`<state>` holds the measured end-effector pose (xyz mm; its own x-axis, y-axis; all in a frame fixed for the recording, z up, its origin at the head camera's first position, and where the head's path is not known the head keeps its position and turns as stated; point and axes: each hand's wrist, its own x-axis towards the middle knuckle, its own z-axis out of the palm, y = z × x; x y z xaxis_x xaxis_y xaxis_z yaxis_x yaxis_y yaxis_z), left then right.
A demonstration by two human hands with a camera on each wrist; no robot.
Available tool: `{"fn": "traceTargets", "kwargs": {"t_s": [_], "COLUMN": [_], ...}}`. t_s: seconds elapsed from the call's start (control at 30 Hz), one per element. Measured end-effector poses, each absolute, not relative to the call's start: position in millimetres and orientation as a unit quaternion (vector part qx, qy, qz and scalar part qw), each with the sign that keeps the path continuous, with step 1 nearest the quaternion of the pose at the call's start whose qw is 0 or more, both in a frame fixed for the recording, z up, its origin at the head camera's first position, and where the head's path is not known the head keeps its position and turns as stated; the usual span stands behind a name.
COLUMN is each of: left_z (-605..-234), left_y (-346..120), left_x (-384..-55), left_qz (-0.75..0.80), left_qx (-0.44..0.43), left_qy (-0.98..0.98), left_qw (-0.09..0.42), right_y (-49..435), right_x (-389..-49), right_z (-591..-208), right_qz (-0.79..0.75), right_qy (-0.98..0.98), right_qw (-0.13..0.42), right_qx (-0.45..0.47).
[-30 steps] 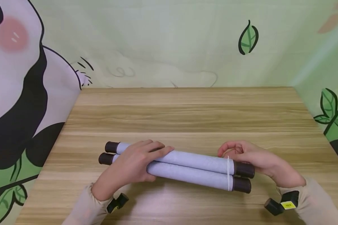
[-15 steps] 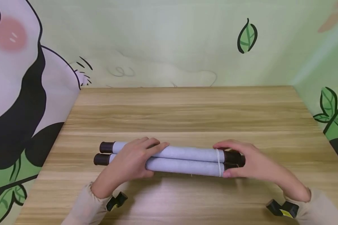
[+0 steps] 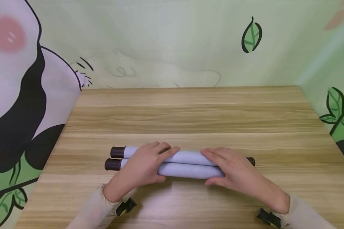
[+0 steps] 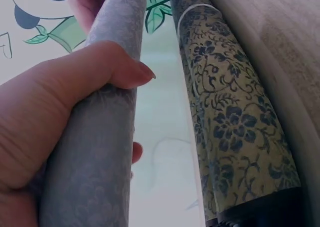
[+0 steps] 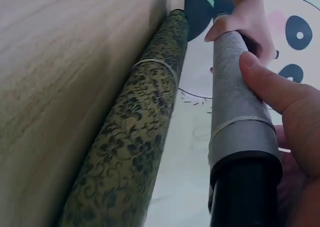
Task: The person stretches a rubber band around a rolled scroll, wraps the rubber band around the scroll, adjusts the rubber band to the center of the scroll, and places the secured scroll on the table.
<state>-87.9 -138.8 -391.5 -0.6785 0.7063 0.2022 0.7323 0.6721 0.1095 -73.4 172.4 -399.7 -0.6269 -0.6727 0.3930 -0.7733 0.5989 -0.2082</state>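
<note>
Two pale blue-grey scrolls (image 3: 189, 170) with dark end knobs lie side by side, spanning left to right close over the table. My left hand (image 3: 143, 163) grips the pair left of the middle, thumb along the near side and fingers over the back. Further right my right hand (image 3: 235, 168) holds them the same way, covering most of their right end. A thin white band (image 5: 242, 121) circles the pale pair near that end. Below them, a flower-patterned scroll (image 4: 235, 122) in yellowish and dark tones rests along the table, also banded; the head view hides most of it.
The wooden table (image 3: 189, 111) extends behind the scrolls to a pale green wall cloth (image 3: 172, 41) with a printed panda and leaves. Both wrists carry small black devices (image 3: 126, 206) strapped at the cuffs.
My right hand has come in from beside the right end and slid left along the pale scrolls, now gripping them. Their right end has dropped level, and lately the pair shifted slightly right.
</note>
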Motion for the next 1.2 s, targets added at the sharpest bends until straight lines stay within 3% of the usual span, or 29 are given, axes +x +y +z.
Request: {"fn": "traceTargets", "kwargs": {"t_s": [0.53,1.2], "left_z": [-385.7,-387.0], "left_y": [-144.6,-133.7], "left_x": [-88.7,-85.0], "left_qz": [-0.086,-0.078], "left_qx": [-0.367,-0.365], "left_qy": [-0.923,-0.926], "left_qw": [0.074,0.061], "right_y": [180.4,170.2], "right_x": [-79.3,-80.4], "right_z": [-392.1,-396.6], "right_qz": [0.125,0.110], "right_qy": [-0.891,-0.899], "right_qw": [0.164,0.134], "right_qx": [0.405,0.403]}}
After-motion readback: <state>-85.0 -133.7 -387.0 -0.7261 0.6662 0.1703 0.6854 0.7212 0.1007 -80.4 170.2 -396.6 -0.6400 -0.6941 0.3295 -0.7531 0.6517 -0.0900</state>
